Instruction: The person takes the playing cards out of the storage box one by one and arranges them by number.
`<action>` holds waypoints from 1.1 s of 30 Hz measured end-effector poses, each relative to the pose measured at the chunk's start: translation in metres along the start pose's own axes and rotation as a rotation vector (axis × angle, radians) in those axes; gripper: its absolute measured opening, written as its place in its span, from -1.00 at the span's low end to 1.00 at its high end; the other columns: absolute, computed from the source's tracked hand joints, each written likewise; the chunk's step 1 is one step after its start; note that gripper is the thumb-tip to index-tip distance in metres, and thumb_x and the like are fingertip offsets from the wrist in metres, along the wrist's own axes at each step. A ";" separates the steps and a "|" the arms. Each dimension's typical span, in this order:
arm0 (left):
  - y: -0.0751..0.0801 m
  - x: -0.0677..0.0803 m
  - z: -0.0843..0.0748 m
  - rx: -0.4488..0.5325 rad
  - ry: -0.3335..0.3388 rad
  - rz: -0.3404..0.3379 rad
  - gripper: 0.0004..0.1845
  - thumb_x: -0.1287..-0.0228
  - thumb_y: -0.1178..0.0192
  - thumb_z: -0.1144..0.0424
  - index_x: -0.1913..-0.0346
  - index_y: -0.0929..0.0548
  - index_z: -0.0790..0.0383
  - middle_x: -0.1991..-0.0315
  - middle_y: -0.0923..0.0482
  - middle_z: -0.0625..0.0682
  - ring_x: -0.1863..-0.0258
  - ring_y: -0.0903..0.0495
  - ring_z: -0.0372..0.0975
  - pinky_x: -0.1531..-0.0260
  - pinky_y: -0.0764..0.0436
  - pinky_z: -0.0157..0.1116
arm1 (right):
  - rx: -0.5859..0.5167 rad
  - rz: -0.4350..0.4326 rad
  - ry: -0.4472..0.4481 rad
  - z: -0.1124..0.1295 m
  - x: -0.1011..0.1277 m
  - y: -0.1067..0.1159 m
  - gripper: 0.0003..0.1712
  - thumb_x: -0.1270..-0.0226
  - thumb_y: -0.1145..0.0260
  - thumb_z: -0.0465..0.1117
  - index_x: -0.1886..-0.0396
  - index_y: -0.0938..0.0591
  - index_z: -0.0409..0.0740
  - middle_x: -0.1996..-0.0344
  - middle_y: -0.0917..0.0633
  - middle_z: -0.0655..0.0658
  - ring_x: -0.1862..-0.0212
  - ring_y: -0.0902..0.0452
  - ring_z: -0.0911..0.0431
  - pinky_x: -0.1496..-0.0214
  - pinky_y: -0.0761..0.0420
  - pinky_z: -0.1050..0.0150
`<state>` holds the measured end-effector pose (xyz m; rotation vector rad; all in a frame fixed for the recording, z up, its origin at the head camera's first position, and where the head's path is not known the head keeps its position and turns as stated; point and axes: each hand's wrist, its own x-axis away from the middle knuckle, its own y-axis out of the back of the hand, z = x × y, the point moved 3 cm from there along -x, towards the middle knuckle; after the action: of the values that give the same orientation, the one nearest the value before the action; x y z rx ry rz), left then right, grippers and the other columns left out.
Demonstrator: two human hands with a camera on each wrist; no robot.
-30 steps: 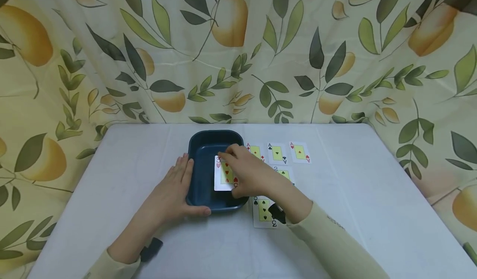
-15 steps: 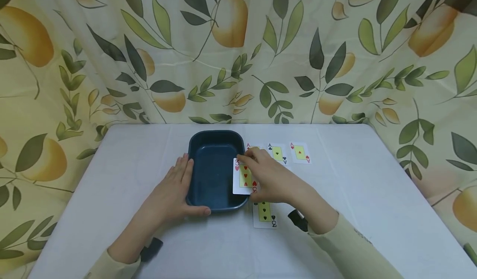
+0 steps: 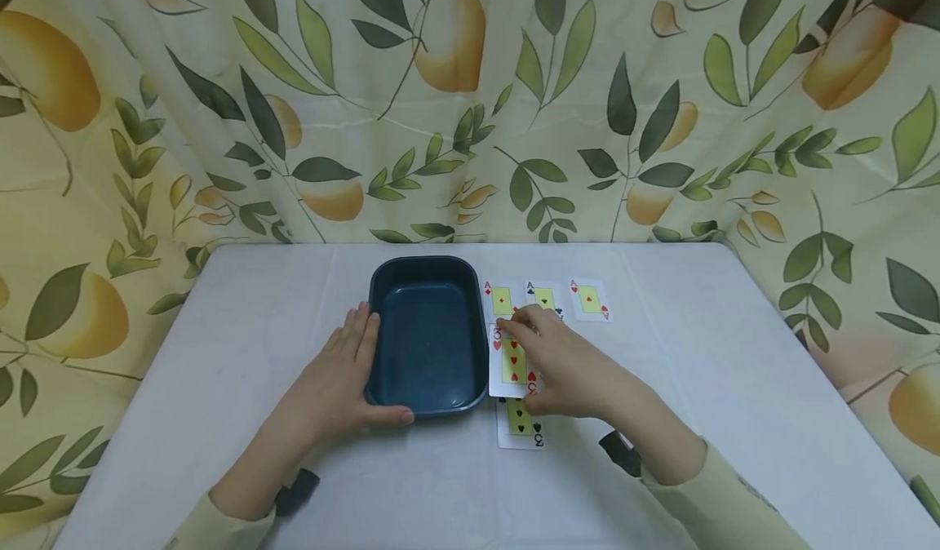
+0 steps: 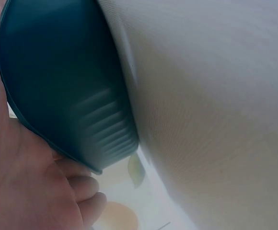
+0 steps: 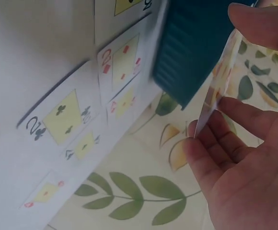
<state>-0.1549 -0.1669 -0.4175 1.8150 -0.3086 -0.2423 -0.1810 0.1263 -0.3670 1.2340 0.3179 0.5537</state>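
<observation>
My right hand point(image 3: 569, 362) pinches a three of hearts point(image 3: 507, 370) by its edges, between the thumb and the fingers. The card hangs just beyond the right rim of a dark blue rectangular tray point(image 3: 426, 346). In the right wrist view the card point(image 5: 218, 84) shows nearly edge-on, raised above the table. My left hand point(image 3: 334, 379) lies along the tray's left side, fingers straight and thumb at the front corner. Below the held card, a three of spades point(image 3: 520, 429) lies face up, its upper part covered.
Beyond my right hand lie an ace of diamonds point(image 3: 501, 299), an ace of clubs point(image 3: 543, 294) and an ace of hearts point(image 3: 590, 299). The right wrist view shows a two of diamonds point(image 5: 122, 62) and a two of clubs point(image 5: 62, 117). A patterned curtain point(image 3: 455, 126) hangs behind the white table point(image 3: 720, 354).
My right hand has carried the three of hearts rightward, from over the tray to past its right rim. The ace of diamonds shows again. My left hand has stayed in place.
</observation>
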 end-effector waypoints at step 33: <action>-0.001 0.000 0.001 -0.005 0.004 -0.001 0.57 0.29 -0.23 -0.68 -0.58 0.12 0.37 -0.61 0.29 0.26 -0.59 0.20 0.11 -0.51 -0.02 0.08 | -0.019 0.051 -0.129 -0.049 0.052 -0.035 0.10 0.28 -0.67 -0.29 -0.42 -0.44 -0.10 -0.23 -0.43 -0.14 -0.13 -0.36 0.02 -0.03 -0.67 0.23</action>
<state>-0.1546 -0.1675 -0.4191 1.8104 -0.3045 -0.2402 -0.1556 0.1863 -0.4123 1.2557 0.1728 0.5168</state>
